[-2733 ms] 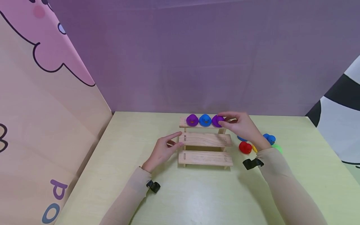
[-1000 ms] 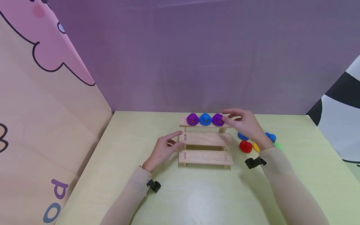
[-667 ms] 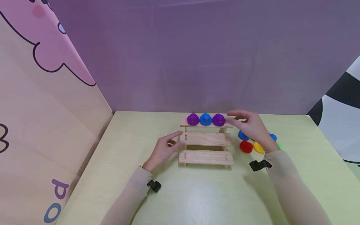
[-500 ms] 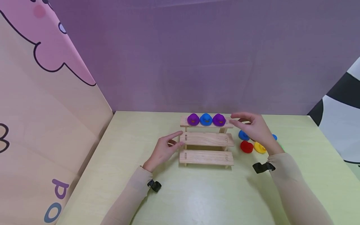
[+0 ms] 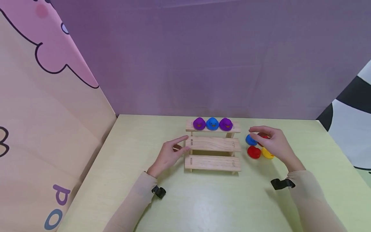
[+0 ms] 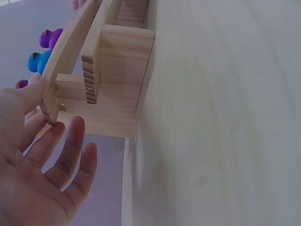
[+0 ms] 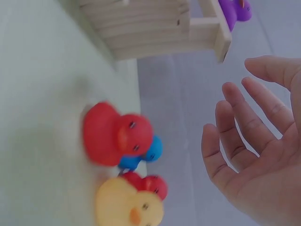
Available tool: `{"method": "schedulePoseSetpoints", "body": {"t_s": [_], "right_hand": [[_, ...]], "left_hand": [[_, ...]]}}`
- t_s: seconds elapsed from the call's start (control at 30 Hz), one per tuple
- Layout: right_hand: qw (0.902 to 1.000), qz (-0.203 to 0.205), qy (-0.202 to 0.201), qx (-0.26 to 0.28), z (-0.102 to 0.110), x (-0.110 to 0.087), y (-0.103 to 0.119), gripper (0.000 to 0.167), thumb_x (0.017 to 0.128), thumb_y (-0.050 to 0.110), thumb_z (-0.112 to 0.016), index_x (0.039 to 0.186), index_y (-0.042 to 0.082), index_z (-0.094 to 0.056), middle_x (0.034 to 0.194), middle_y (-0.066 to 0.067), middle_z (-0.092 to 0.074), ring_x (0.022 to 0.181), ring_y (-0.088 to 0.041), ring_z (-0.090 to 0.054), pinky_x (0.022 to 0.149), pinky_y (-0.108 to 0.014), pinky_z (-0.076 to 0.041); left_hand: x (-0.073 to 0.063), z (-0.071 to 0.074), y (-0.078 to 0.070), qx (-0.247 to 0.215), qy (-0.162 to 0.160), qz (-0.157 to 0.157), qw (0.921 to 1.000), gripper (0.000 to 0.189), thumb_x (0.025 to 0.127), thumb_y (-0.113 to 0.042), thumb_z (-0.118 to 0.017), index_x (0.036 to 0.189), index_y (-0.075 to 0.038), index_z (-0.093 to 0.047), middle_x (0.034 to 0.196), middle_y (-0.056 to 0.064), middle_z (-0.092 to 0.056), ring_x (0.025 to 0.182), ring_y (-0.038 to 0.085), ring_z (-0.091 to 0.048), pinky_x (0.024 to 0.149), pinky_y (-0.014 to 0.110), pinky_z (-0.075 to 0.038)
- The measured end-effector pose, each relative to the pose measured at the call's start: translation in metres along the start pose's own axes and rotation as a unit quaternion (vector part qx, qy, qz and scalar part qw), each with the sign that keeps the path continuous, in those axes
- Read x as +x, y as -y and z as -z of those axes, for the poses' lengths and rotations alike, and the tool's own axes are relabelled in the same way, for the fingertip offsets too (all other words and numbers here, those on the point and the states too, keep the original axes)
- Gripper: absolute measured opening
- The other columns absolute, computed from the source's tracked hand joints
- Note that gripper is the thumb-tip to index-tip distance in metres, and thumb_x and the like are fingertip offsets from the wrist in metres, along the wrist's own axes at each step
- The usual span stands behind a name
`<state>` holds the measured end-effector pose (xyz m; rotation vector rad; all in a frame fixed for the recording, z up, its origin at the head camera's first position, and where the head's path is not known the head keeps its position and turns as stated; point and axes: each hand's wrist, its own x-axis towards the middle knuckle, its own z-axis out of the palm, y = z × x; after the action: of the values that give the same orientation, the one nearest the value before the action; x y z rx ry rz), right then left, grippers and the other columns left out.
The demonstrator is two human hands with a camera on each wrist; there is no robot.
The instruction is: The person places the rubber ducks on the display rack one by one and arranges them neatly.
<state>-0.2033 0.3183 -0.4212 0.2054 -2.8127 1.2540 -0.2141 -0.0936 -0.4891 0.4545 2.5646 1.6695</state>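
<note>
A three-tier wooden stand [image 5: 213, 144] bears a row of rubber ducks on its top tier: a purple duck [image 5: 199, 123], a blue duck [image 5: 212, 123] and another purple duck [image 5: 225, 124]. My left hand [image 5: 169, 154] pinches the left end of the middle tier between thumb and fingers; the left wrist view shows the thumb [image 6: 35, 87] against the board. Right of the stand, my right hand [image 5: 275, 143] hovers with relaxed fingers and nothing in them. Beneath it are a blue duck [image 5: 250, 140], a red duck [image 5: 253, 152], a yellow duck [image 5: 267, 153] and a partly hidden red duck [image 7: 157, 187].
The stand and loose ducks are on a pale wooden table [image 5: 214, 199]. A purple backdrop [image 5: 203, 64] rises behind its far edge. A printed panel [image 5: 43, 112] stands along the left side, and a black-and-white panel [image 5: 350, 129] at the right.
My right hand has let go of the right-hand purple duck on the top tier and moved right and nearer, over the loose ducks. My left hand has stayed at the stand.
</note>
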Motion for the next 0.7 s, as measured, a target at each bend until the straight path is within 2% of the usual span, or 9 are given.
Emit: {"method": "schedulePoseSetpoints", "body": {"t_s": [0.2, 0.3, 0.6, 0.7], "right_hand": [[0.9997, -0.005, -0.021, 0.006, 0.004, -0.014, -0.021, 0.042, 0.106, 0.037, -0.068, 0.137, 0.009, -0.071, 0.110, 0.024, -0.071, 0.094, 0.001, -0.064, 0.075, -0.016, -0.054], [0.9996, -0.015, -0.022, 0.012, 0.009, -0.022, -0.031, 0.043, 0.107, 0.036, -0.067, 0.139, 0.008, -0.069, 0.109, 0.035, -0.066, 0.097, 0.007, -0.061, 0.079, -0.012, -0.052], [0.9986, -0.040, -0.033, -0.003, 0.026, -0.040, -0.052, 0.047, 0.108, 0.041, -0.064, 0.142, 0.009, -0.066, 0.112, 0.042, -0.058, 0.103, 0.012, -0.053, 0.080, -0.011, -0.047], [0.9980, -0.054, -0.032, -0.001, 0.030, -0.046, -0.061, 0.049, 0.107, 0.042, -0.064, 0.143, 0.008, -0.065, 0.112, 0.044, -0.058, 0.103, 0.014, -0.053, 0.078, -0.012, -0.049]], "left_hand": [[0.000, 0.002, 0.000, -0.002, 0.006, -0.002, 1.0000, 0.049, 0.101, -0.031, -0.076, 0.149, -0.029, -0.065, 0.133, 0.010, -0.073, 0.097, 0.017, -0.070, 0.072, 0.028, -0.058], [-0.001, -0.001, -0.001, 0.002, 0.008, 0.002, 1.0000, 0.050, 0.101, -0.031, -0.077, 0.149, -0.028, -0.065, 0.133, 0.009, -0.073, 0.097, 0.018, -0.070, 0.071, 0.028, -0.058], [0.002, -0.001, -0.001, 0.000, 0.003, 0.005, 1.0000, 0.049, 0.100, -0.033, -0.077, 0.148, -0.031, -0.065, 0.128, 0.009, -0.074, 0.097, 0.018, -0.070, 0.071, 0.031, -0.058], [0.001, -0.001, 0.000, -0.001, 0.002, 0.007, 1.0000, 0.049, 0.101, -0.033, -0.077, 0.148, -0.030, -0.066, 0.128, 0.009, -0.074, 0.097, 0.017, -0.070, 0.071, 0.030, -0.058]]}}
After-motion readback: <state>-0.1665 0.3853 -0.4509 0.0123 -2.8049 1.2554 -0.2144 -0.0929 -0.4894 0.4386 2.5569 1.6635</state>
